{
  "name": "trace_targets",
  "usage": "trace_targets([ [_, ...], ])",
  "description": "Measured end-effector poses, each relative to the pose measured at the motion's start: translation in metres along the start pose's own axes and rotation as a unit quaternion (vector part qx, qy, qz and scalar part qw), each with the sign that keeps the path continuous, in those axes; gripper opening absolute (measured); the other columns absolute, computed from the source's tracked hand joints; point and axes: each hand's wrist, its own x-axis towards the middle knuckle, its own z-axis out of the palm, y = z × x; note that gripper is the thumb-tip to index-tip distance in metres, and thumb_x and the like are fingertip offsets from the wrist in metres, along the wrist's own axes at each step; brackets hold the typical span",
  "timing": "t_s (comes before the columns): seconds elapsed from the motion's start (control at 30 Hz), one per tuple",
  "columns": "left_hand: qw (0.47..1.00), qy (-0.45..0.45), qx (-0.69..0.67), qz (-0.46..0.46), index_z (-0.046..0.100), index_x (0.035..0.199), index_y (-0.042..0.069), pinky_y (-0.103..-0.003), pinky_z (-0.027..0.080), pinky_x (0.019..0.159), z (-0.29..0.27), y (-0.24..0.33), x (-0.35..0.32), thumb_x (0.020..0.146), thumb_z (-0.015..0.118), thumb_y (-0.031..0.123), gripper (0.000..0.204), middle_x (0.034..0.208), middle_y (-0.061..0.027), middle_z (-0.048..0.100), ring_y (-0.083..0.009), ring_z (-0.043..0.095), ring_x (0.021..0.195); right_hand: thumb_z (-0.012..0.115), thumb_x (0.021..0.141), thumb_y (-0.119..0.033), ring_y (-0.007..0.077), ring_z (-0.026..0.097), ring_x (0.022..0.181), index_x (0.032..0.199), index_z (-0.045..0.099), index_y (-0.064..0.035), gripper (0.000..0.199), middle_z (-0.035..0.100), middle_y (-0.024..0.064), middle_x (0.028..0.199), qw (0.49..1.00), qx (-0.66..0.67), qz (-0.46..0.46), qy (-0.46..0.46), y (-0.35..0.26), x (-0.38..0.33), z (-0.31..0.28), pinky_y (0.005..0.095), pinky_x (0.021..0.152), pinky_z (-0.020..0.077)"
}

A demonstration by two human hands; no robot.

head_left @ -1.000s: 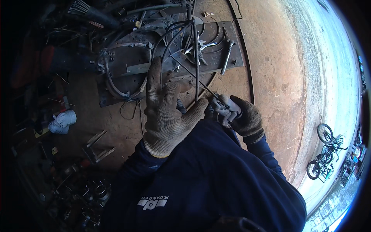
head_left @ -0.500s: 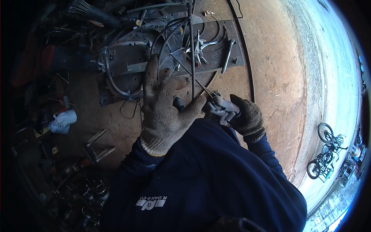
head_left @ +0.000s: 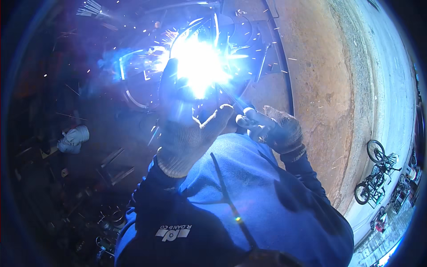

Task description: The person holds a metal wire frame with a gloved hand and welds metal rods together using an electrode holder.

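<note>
A blinding white-blue welding arc (head_left: 200, 64) burns at the bent metal rods (head_left: 216, 29), throwing sparks and hiding most of the joint. In a knit work glove, my right hand (head_left: 288, 131) grips a welding electrode holder (head_left: 254, 121). Its thin electrode (head_left: 232, 97) runs up and left into the glare. My left hand (head_left: 180, 144), also gloved, is raised just below and left of the light, with thumb stretched out and fingers pointing up. The glare partly swallows its fingertips, and I see nothing held in it.
A metal plate (head_left: 271, 66) lies under the rods, with a long steel tool (head_left: 263, 62) on it. The curved metal ring (head_left: 133, 100) sits to the left. A pale cloth bundle (head_left: 73, 139) lies farther left; a motorcycle (head_left: 375, 173) stands far right.
The arc has flared up at the rods, with sparks flying and my sleeves and front lit blue. My left hand has shifted slightly; the right still grips the electrode holder.
</note>
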Motion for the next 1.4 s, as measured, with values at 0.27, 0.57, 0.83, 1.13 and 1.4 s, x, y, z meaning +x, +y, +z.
trace_targets([
  [0.27, 0.934, -0.01, -0.298, -0.194, 0.056, 0.117, -0.004, -0.036, 0.055, 0.093, -0.006, -0.009, -0.004, 0.08, 0.08, 0.004, 0.044, 0.121, -0.0179, 0.057, -0.025, 0.058, 0.119, 0.08, 0.075, -0.017, 0.0292, 0.071, 0.103, 0.121, 0.065, -0.0033, 0.05, 0.071, 0.0188, 0.109, 0.976, 0.116, 0.183, 0.033, 0.004, -0.018, -0.006, 0.0366, 0.086, 0.0575],
  [0.57, 0.915, 0.017, -0.356, -0.192, 0.055, 0.111, -0.004, -0.036, 0.056, 0.094, -0.014, -0.033, -0.005, 0.081, 0.079, 0.0, 0.039, 0.141, -0.0217, 0.044, -0.024, 0.061, 0.116, 0.079, 0.077, -0.03, 0.0314, 0.071, 0.102, 0.127, 0.063, -0.005, 0.058, 0.072, 0.0165, 0.107, 0.963, 0.146, 0.228, -0.014, 0.012, -0.016, 0.002, 0.0382, 0.09, 0.0546],
  [0.83, 0.95, 0.006, -0.253, -0.181, 0.058, 0.11, -0.002, -0.033, 0.055, 0.092, -0.016, -0.039, -0.008, 0.079, 0.083, 0.006, 0.041, 0.138, -0.0193, 0.048, -0.0225, 0.059, 0.116, 0.078, 0.072, -0.028, 0.034, 0.07, 0.099, 0.126, 0.063, -0.0052, 0.06, 0.071, 0.0177, 0.106, 0.969, 0.139, 0.203, -0.015, 0.012, -0.015, 0.005, 0.0393, 0.088, 0.0546],
  [1.13, 0.958, 0.009, -0.219, -0.185, 0.06, 0.112, -0.003, -0.036, 0.052, 0.095, -0.017, -0.027, -0.005, 0.078, 0.085, 0.009, 0.044, 0.127, -0.0163, 0.056, -0.0231, 0.059, 0.115, 0.079, 0.072, -0.03, 0.0347, 0.07, 0.1, 0.127, 0.063, -0.0047, 0.063, 0.071, 0.0187, 0.106, 0.974, 0.116, 0.196, -0.021, 0.019, -0.017, 0.008, 0.0398, 0.088, 0.0546],
  [1.4, 0.993, 0.002, -0.091, -0.081, 0.058, 0.108, -0.003, -0.03, 0.059, 0.079, -0.015, -0.03, -0.005, 0.081, 0.081, 0.006, 0.036, 0.122, -0.0155, 0.059, -0.0203, 0.066, 0.102, 0.077, 0.078, -0.038, 0.0332, 0.071, 0.1, 0.123, 0.064, -0.0012, 0.06, 0.072, 0.0183, 0.105, 0.966, 0.142, 0.213, -0.045, 0.012, -0.011, 0.002, 0.0396, 0.088, 0.0546],
])
